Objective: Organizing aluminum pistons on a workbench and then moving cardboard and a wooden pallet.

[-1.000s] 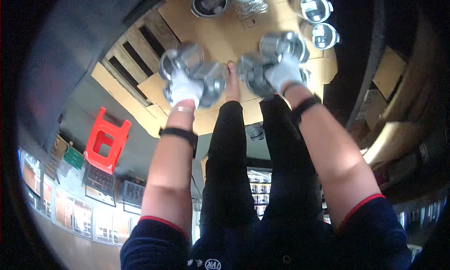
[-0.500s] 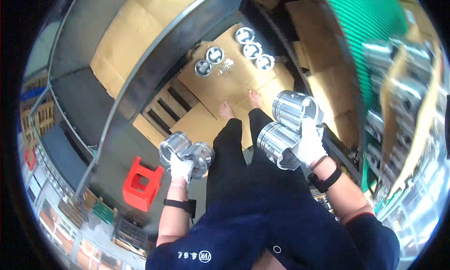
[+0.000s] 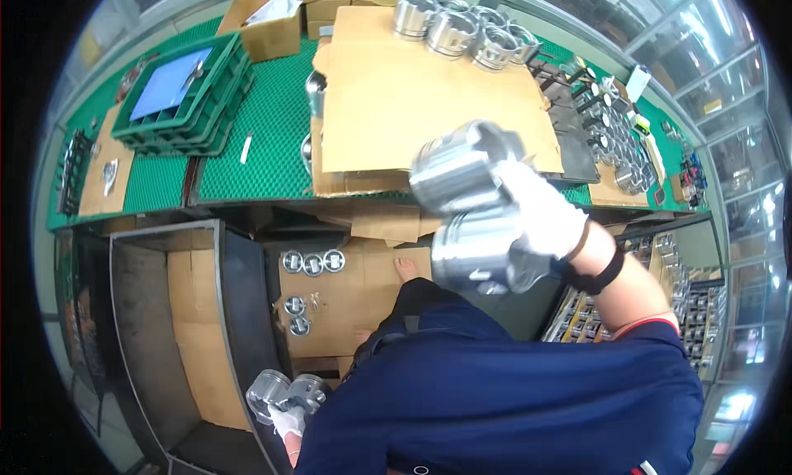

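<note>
My white-gloved right hand [image 3: 544, 215] grips two shiny metal pistons, an upper one [image 3: 455, 171] and a lower one [image 3: 472, 250], lifted in front of the bench's front edge. Both are tilted and a little blurred. Low at the left, my gloved left hand [image 3: 287, 422] is closed on two more pistons, one on the left [image 3: 267, 390] and one on the right [image 3: 308, 388], held side by side. Beyond my right hand, a cardboard sheet [image 3: 396, 103] covers part of the bench. Several pistons [image 3: 452, 34] stand grouped at its far right corner.
Stacked green crates [image 3: 177, 132] and an open cardboard box [image 3: 280, 42] stand on the green mat [image 3: 239, 174]. Rows of metal parts [image 3: 610, 132] fill the bench's right side. Several pistons [image 3: 313, 265] lie on floor cardboard beside a dark metal frame [image 3: 243, 310]. Parts racks [image 3: 577, 314] stand lower right.
My view has swung up from the floor to the bench. The right hand has raised its two pistons towards the bench edge; the left hand still holds its pair low.
</note>
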Demonstrator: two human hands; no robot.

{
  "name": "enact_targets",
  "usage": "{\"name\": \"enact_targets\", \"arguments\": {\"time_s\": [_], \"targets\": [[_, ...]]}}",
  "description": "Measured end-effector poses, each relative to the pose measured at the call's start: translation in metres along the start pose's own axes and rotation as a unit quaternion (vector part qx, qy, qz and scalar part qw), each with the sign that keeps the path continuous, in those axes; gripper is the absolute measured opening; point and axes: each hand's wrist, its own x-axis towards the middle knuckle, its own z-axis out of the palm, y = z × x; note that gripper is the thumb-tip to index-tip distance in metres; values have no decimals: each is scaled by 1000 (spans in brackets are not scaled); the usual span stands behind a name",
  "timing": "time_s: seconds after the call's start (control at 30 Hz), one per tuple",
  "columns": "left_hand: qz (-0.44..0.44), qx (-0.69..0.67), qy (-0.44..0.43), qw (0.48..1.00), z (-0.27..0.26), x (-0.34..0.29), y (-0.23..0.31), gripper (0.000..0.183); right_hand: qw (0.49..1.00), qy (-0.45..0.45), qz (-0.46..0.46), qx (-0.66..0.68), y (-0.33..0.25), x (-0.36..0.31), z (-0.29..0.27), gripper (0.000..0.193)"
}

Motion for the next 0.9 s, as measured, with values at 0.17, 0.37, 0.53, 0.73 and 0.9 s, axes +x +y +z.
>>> {"name": "enact_targets", "arguments": {"time_s": [0.17, 0.37, 0.53, 0.73, 0.9], "targets": [[67, -39, -26, 997, -47, -37, 82, 61, 952, 41, 71, -294, 9, 19, -93, 46], [112, -60, -79, 989, -83, -75, 185, 76, 902, -42, 72, -424, 120, 98, -151, 42], [356, -4, -32, 934, -114, -98, 292, 75, 914, -85, -8, -396, 174, 135, -174, 33], [519, -53, -100, 847, -125, -121, 479, 46, 900, -164, 3, -404, 181, 155, -192, 30], [479, 130, -72, 865, -107, -119, 633, 45, 913, -116, 4, -392, 192, 148, -185, 36]]}}
